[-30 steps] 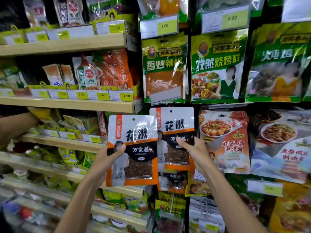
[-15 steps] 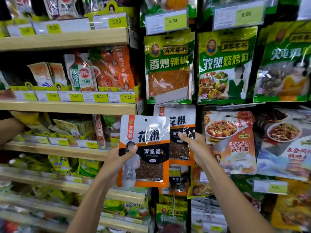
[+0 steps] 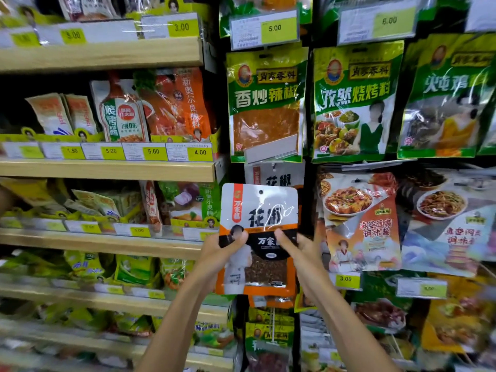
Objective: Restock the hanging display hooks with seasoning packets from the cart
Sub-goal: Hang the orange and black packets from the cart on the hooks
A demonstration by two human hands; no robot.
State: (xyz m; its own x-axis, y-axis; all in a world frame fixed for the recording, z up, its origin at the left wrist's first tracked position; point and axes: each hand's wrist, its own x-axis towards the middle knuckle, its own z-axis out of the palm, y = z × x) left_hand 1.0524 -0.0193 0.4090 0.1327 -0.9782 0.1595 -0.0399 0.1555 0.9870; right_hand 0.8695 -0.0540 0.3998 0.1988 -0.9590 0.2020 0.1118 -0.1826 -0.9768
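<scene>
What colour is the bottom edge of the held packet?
Orange; the packet shows best in head view.

The hanging white peppercorn packet (image 3: 277,175) is masked in front by the held matching packet (image 3: 259,208), with a green chilli packet (image 3: 265,103) close above and a red tofu-sauce packet (image 3: 359,218) rightward.

Wooden shelves (image 3: 107,170) with upright sauce packets (image 3: 120,111) (yellow price tags (image 3: 153,151) along their edges), hanging packets (image 3: 265,103) beside

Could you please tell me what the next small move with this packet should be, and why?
Probably lift the held packet slightly: both the left hand and right hand grip it, and its hang hole sits below the top of the matching hung packet behind.
</scene>
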